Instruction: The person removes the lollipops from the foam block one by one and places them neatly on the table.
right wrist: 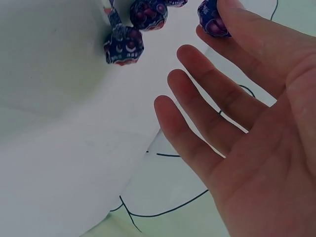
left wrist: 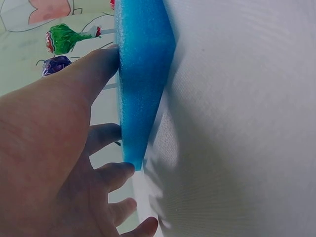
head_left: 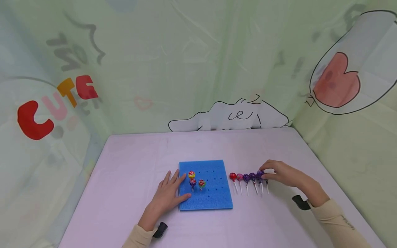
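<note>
My left hand (head_left: pixel 166 194) rests with spread fingers on the left edge of a blue foam board (head_left: pixel 214 203). Three lollipops stand in the board: a yellow-and-red one (head_left: pixel 191 174), a purple one (head_left: pixel 193 182) and a green one (head_left: pixel 202 183), whose green wrapper (left wrist: pixel 64 39) shows large in the left wrist view. Right of the board, my right hand (head_left: pixel 283 173) pinches a purple lollipop (right wrist: pixel 212 19) by its wrapped head between thumb and index finger; the other fingers are extended. Its stick is out of sight in the right wrist view.
Left of the right hand, a row of lollipops lies on the pale table (head_left: pixel 142 151), including a red one (head_left: pixel 233 176), a pink one (head_left: pixel 240 177) and a purple one (head_left: pixel 246 178). Small holes dot the foam board. Printed curtains (head_left: pixel 192 69) surround the table.
</note>
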The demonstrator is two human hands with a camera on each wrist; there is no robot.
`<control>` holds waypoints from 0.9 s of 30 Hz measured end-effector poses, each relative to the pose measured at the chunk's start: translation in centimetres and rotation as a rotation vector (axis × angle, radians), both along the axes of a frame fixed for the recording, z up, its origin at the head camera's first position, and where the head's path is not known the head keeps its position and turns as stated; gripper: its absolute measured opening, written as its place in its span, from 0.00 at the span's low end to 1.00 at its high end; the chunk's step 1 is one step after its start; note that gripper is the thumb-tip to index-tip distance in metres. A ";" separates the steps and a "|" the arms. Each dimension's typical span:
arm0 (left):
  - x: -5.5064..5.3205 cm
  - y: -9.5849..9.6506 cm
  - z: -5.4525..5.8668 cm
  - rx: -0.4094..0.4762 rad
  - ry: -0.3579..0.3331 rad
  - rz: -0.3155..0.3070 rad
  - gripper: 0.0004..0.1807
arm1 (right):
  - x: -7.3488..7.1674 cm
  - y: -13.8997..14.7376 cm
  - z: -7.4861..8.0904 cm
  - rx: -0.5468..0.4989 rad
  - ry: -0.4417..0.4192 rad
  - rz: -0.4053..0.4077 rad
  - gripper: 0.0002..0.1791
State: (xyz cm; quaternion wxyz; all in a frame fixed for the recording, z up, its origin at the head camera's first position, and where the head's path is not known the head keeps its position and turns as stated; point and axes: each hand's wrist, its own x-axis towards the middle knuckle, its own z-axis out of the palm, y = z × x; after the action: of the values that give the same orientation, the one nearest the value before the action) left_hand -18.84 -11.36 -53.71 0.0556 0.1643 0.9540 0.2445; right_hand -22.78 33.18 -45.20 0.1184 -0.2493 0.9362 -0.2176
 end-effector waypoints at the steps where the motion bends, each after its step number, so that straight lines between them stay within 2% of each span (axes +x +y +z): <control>1: 0.0 0.0 0.0 -0.002 -0.001 0.000 0.44 | 0.0 0.2 0.1 0.005 0.005 -0.002 0.16; 13: -0.1 0.0 -0.2 0.000 -0.011 0.007 0.44 | -0.3 2.7 0.6 0.033 0.025 -0.033 0.16; 27: 0.0 0.0 -0.1 0.002 -0.006 0.001 0.44 | -1.3 4.5 -1.2 0.124 -0.144 -0.119 0.15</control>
State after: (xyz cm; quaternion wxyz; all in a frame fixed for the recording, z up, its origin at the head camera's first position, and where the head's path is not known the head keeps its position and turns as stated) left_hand -18.88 -11.34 -53.76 0.0582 0.1633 0.9536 0.2461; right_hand -24.09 37.66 -46.39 0.1875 -0.1693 0.9501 -0.1832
